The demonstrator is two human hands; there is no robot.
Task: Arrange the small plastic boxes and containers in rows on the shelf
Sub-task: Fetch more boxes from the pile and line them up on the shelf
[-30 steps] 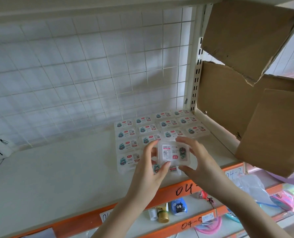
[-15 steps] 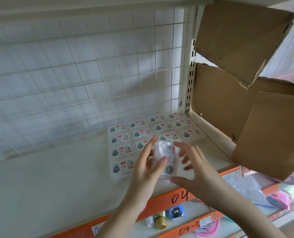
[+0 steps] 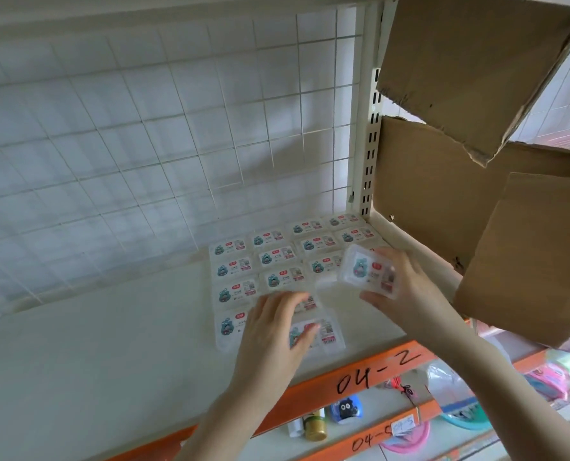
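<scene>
The hands have parted: the right hand (image 3: 406,287) pinches one clear box (image 3: 368,276), its long axis left-right, above the rows' right gap; the left hand (image 3: 277,331), spread, rests on a shelved box (image 3: 323,334).

Two bare forearms reach up from the lower edge of the view, with no sleeve over either as far as the frame shows. The left hand (image 3: 277,331) and the right hand (image 3: 406,287) wear no gloves, rings, watch or wristband; the fingers (image 3: 305,331) have short, unpainted nails
</scene>
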